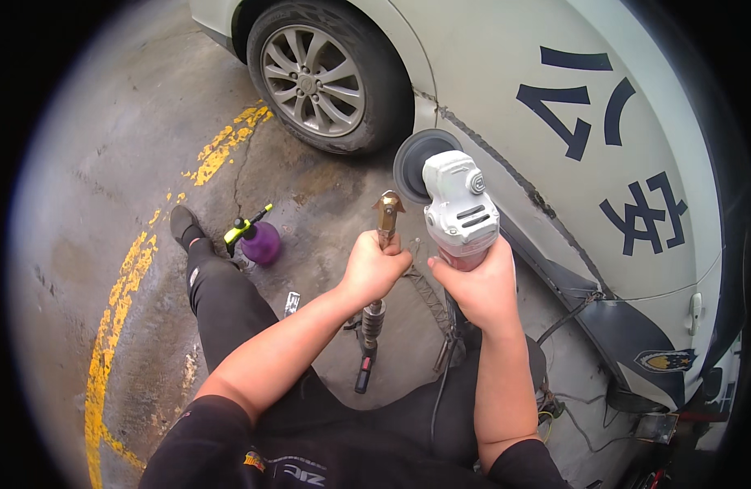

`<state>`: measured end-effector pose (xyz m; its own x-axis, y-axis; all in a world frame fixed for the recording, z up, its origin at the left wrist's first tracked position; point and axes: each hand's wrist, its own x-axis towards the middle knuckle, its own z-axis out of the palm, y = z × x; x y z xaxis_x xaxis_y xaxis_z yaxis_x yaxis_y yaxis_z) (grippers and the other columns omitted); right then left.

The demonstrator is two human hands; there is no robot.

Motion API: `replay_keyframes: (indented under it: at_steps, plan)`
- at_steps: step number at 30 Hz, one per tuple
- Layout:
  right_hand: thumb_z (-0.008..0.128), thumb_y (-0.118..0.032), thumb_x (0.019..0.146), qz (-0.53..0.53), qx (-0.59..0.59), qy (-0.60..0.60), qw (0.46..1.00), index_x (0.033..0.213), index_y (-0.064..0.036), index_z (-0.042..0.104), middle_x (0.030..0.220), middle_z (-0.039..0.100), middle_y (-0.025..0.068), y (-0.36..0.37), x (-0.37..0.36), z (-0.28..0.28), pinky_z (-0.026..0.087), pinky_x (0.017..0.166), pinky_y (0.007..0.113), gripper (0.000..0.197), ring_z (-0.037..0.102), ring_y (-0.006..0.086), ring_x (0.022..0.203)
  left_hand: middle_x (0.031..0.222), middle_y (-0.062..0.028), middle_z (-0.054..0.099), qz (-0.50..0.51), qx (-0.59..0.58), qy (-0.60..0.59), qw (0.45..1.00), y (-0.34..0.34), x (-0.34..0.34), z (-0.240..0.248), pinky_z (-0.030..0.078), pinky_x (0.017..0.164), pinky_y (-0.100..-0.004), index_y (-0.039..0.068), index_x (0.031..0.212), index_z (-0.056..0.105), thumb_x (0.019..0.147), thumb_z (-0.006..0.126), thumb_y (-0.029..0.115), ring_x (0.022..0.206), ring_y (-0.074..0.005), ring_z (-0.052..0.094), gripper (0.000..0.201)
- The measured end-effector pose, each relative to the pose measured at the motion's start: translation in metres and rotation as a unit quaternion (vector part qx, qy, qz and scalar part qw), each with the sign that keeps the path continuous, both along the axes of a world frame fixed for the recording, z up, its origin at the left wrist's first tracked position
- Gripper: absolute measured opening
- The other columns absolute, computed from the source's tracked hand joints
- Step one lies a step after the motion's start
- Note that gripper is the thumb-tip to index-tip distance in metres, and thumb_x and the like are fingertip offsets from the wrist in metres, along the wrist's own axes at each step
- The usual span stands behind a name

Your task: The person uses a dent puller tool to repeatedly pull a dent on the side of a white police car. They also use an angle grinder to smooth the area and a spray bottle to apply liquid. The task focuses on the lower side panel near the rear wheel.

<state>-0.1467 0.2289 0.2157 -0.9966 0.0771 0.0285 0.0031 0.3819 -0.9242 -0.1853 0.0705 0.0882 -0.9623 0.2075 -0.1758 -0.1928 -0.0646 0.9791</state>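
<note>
My right hand [483, 285] is wrapped round the body of a white angle grinder [461, 208]. Its dark round disc [424, 163] is close to the car's lower side in the picture; contact cannot be made out. In my left hand [374, 265] is a metal tool with a brass-coloured head [387, 213], my fingers closed round its shank. Below that fist shows a silver cylinder with a black and red handle [365, 371]; whether it belongs to the held tool is unclear. Ahead and right, the white car [506, 106] bears a rough dark strip [530, 187] along its side.
A purple spray bottle [261, 243] with a yellow-green top stands on the concrete beside my left leg [229, 301]. The car's wheel [314, 81] is at the far left. A dark cable [442, 383] hangs below my right hand, and more wires [587, 424] lie at right.
</note>
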Motion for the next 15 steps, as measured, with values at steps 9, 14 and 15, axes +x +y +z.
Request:
replay_keyframes:
  at_steps: [9,14,15]
  plan:
    - [0.083,0.0,0.077,-0.032,0.004,-0.022,0.999,0.116,0.0044,0.067,0.11,0.075,0.0077,0.011,0.005,-0.01,0.054,0.092,0.033,0.043,0.068,0.0139,0.102,0.06,0.0049,0.041,-0.006,-0.001,0.013,1.0,0.015,0.006,0.005,0.035,0.053,-0.032,0.013,0.064,0.03,0.084,0.069,0.001,0.06,-0.0062,0.038,0.045]
    - [0.083,0.0,0.077,-0.031,0.013,-0.019,0.999,0.115,0.0044,0.068,0.109,0.075,0.0086,0.013,0.007,-0.008,0.054,0.093,0.033,0.042,0.068,0.0144,0.102,0.06,0.0045,0.042,-0.002,-0.003,0.024,1.0,0.018,0.01,0.004,0.035,0.054,-0.0322,0.012,0.065,0.031,0.085,0.068,0.001,0.06,-0.0065,0.038,0.044]
    - [0.084,0.0,0.076,-0.033,0.018,-0.017,0.999,0.115,0.0045,0.068,0.109,0.075,0.0087,0.014,0.007,-0.007,0.054,0.093,0.033,0.042,0.069,0.0145,0.102,0.06,0.0043,0.042,-0.004,0.0,0.021,1.0,0.018,0.01,0.004,0.036,0.054,-0.0323,0.012,0.065,0.031,0.085,0.068,0.001,0.06,-0.0066,0.038,0.044]
